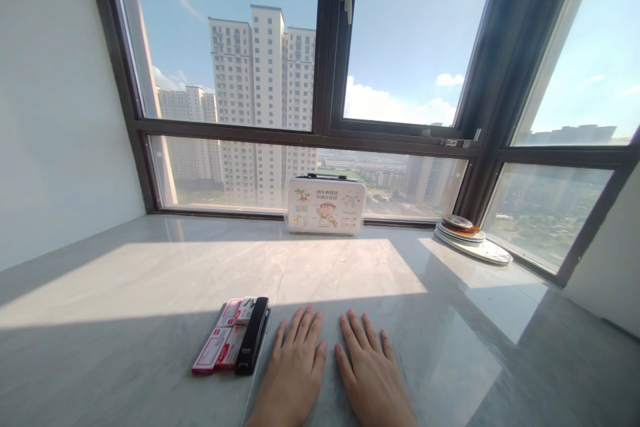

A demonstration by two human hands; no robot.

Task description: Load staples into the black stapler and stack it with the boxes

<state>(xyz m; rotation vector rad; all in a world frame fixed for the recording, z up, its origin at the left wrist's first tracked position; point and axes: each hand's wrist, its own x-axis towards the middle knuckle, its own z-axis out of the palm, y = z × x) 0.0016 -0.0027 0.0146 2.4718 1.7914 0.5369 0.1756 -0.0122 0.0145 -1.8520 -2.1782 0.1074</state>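
Observation:
Both of my hands lie palm down on the grey marble-look sill (150,373), fingers stretched out and holding nothing. My left hand (294,367) rests just right of a black stapler (253,337). My right hand (369,367) lies beside it, a small gap between the two thumbs. Against the stapler's left side sit several small red and white boxes (212,348), grouped in a block. Print on them is too small to read.
A white case (326,207) with cartoon prints and a dark handle stands upright against the window. Stacked plates and dishes (470,243) sit in the right far corner. Dark window frames (330,140) border the sill, and a white wall (55,113) rises at left.

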